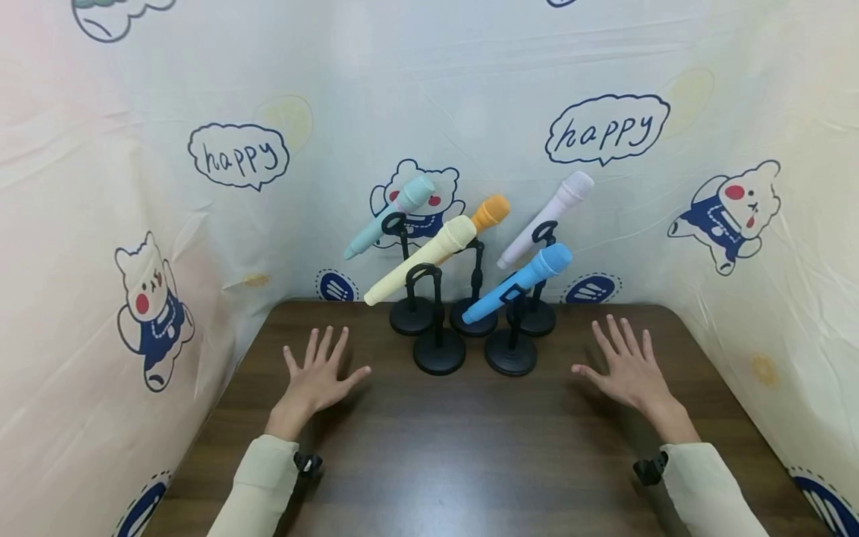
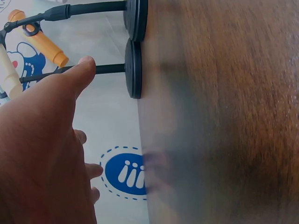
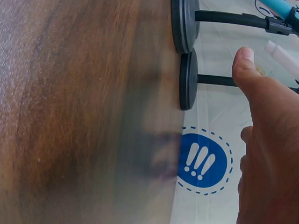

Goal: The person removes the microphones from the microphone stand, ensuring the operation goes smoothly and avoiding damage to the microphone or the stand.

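Note:
My left hand (image 1: 318, 380), fingers spread, is over the left of the table, holding nothing. On the right my right hand (image 1: 631, 377) is likewise spread and bare. Between them at the back stand several microphones, tilted in black stands: teal (image 1: 367, 237), cream (image 1: 436, 248), orange (image 1: 491, 211), lavender (image 1: 558, 203) and blue (image 1: 488, 302). The cream one partly covers the orange one. In the left wrist view, the left thumb (image 2: 84, 70) overlaps a stand's pole. The right wrist view has the right thumb (image 3: 245, 63) before another pole, apparently without contact.
The stands have round black bases, such as the front left base (image 1: 439, 354) and front right base (image 1: 511, 354), set close together. A brown wooden table (image 1: 429, 447) lies beneath. Printed cloth (image 1: 429, 89) encloses the back and both sides.

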Motion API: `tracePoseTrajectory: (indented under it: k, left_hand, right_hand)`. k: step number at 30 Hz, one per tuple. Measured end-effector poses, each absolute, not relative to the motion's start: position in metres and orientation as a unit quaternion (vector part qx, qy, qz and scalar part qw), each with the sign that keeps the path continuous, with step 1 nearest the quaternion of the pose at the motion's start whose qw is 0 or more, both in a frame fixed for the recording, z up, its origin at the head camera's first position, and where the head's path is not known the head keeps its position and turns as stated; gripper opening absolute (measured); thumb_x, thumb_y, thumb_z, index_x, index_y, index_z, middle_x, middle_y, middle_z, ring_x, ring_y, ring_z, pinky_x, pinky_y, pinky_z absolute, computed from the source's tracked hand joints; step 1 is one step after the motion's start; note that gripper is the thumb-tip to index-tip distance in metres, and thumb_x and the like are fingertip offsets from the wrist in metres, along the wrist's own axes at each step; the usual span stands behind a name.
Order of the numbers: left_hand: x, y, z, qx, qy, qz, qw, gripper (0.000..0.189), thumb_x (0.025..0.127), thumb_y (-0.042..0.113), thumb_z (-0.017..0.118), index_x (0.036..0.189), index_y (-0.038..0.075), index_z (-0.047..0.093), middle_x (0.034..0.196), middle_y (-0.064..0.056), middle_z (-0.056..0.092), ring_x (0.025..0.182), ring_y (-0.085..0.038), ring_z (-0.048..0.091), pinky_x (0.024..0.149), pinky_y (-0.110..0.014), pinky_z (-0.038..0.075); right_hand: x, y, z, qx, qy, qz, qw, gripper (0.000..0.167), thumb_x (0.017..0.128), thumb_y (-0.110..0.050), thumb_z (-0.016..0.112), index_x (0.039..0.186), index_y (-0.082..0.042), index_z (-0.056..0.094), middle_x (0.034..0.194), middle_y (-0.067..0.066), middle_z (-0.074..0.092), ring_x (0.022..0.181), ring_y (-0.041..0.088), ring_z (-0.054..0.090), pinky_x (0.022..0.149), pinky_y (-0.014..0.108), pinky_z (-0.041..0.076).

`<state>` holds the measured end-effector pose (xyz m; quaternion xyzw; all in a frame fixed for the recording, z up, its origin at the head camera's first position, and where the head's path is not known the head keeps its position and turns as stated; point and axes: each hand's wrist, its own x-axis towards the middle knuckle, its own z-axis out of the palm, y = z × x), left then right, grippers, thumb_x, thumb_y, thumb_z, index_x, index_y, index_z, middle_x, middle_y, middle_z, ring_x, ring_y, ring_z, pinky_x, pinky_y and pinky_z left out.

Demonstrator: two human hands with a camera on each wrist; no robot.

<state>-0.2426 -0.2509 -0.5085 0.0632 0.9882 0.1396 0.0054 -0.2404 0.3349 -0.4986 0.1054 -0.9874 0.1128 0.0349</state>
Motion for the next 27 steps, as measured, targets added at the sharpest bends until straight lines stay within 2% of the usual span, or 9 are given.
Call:
tracePoseTrajectory:
  k: [5,13,22,27]
  left_hand:
    - [-0.2424,-0.2508,-0.5067,0.065,0.988,0.143,0.008,0.103,0.099,0.078,0.048,0.173,0.019,0.009,0.179,-0.023,0.004,0.164,-0.049,-0.009,0.113,-0.086,-0.019]
    - [-0.2422,-0.2513,-0.5048,0.062,0.988,0.143,0.008,0.101,0.099,0.073,0.053,0.173,0.019,0.01,0.178,-0.023,0.005,0.164,-0.049,-0.008,0.113,-0.086,-0.019]
    - [-0.2392,-0.2508,-0.503,0.065,0.987,0.149,0.01,0.103,0.098,0.076,0.053,0.173,0.018,0.011,0.178,-0.024,0.006,0.164,-0.049,-0.008,0.113,-0.085,-0.02]
    - [-0.2404,-0.2473,-0.5037,0.074,0.986,0.151,-0.002,0.102,0.098,0.072,0.058,0.172,0.017,0.014,0.177,-0.026,0.012,0.164,-0.05,-0.003,0.114,-0.087,-0.016]
  right_hand:
    - [-0.2405,0.3328,-0.4959,0.106,-0.987,0.115,0.037,0.106,0.098,-0.072,0.056,0.17,-0.005,0.018,0.177,0.028,0.002,0.163,0.053,-0.002,0.127,0.073,-0.012]
    - [-0.2418,0.3284,-0.4928,0.111,-0.986,0.116,0.045,0.104,0.098,-0.071,0.057,0.17,-0.005,0.02,0.177,0.027,0.003,0.163,0.052,-0.001,0.127,0.074,-0.01]
    - [-0.2439,0.3258,-0.4916,0.119,-0.984,0.12,0.052,0.104,0.099,-0.071,0.056,0.17,-0.006,0.019,0.177,0.026,0.002,0.164,0.051,-0.003,0.127,0.073,-0.012]
    - [-0.2434,0.3256,-0.4917,0.123,-0.982,0.129,0.068,0.103,0.098,-0.069,0.058,0.17,-0.007,0.02,0.177,0.026,0.006,0.164,0.05,0.001,0.128,0.072,-0.009]
